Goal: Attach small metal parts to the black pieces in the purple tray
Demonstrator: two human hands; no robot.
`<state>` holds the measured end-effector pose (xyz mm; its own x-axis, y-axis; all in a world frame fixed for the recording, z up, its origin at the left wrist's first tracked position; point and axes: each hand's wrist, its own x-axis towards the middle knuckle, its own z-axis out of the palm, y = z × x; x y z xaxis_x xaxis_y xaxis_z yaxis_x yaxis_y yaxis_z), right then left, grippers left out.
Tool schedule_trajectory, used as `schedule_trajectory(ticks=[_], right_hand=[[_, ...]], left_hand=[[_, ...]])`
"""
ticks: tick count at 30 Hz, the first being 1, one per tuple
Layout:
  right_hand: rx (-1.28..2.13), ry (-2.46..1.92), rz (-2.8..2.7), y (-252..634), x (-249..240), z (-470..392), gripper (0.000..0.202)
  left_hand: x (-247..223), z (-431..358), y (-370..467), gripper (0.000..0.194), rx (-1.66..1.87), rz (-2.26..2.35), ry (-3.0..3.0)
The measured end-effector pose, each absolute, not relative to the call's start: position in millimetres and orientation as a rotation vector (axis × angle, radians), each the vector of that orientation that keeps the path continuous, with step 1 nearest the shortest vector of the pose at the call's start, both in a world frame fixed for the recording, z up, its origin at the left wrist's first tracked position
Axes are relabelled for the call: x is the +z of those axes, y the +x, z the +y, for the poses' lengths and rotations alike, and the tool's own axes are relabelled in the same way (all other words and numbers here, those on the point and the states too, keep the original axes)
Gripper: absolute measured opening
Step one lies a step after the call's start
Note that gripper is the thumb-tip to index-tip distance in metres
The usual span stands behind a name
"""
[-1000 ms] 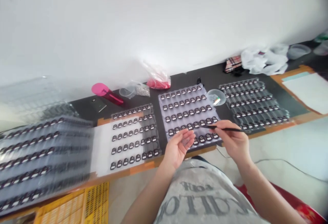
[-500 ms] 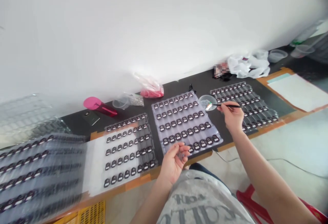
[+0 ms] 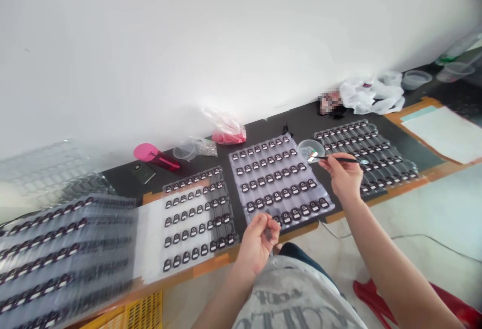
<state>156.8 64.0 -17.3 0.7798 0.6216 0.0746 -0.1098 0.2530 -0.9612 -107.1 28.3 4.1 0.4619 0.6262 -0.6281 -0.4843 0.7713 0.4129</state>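
My right hand (image 3: 345, 172) grips a dark pen-like tool (image 3: 339, 158), whose tip is over a small round clear dish (image 3: 311, 150) with tiny pieces in it. Curled over the near edge of the middle tray, my left hand (image 3: 259, 238) has its fingers closed around something small and greyish that I cannot make out. The middle clear tray (image 3: 263, 179) bears rows of small black parts with white labels. Similar trays lie on both sides, one at the right (image 3: 371, 153) and one at the left (image 3: 198, 216).
Stacked trays (image 3: 109, 248) stand at the far left. Behind lie a pink-topped cylinder (image 3: 146, 152), a phone (image 3: 143, 173), a bag with pink contents (image 3: 229, 135) and white plastic bags (image 3: 371, 93). A yellow crate (image 3: 145, 311) and a red stool (image 3: 371, 296) are below.
The view has shifted, so the table items appear a little further right. The fingers of my left hand have curled in more. My right hand still has the tool tip at the dish.
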Motion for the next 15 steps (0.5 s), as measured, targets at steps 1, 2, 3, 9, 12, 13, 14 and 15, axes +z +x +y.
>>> schedule_trajectory(ticks=[1, 2, 3, 9, 12, 13, 14, 15], right_hand=[[0.555, -1.203, -0.495, 150.0, -13.7, 62.1, 0.021], [0.58, -1.188, -0.494, 143.3, -10.5, 60.3, 0.02], [0.598, -1.179, -0.493, 136.7, -7.9, 58.6, 0.02], [0.559, -1.192, -0.411, 117.2, -3.2, 50.8, 0.021], [0.507, -1.22, -0.369, 123.6, -6.0, 45.5, 0.023], [0.494, -1.229, -0.36, 127.5, -7.8, 43.7, 0.024], [0.488, -1.237, -0.353, 132.3, -10.3, 42.3, 0.025], [0.482, -1.243, -0.347, 137.7, -13.3, 41.4, 0.026]], left_hand=[[4.1, 29.3, -108.3, 0.014, 0.685, 0.846, 0.187], [4.1, 30.3, -109.7, 0.016, 0.68, 0.844, 0.183], [4.3, 31.5, -111.5, 0.018, 0.673, 0.843, 0.176], [6.2, 41.4, -125.5, 0.024, 0.603, 0.79, 0.189], [4.7, 46.0, -127.9, 0.027, 0.538, 0.796, 0.238], [3.7, 46.6, -126.8, 0.028, 0.521, 0.805, 0.254], [2.4, 46.5, -124.9, 0.029, 0.51, 0.813, 0.27], [1.0, 45.8, -121.8, 0.031, 0.507, 0.819, 0.283]])
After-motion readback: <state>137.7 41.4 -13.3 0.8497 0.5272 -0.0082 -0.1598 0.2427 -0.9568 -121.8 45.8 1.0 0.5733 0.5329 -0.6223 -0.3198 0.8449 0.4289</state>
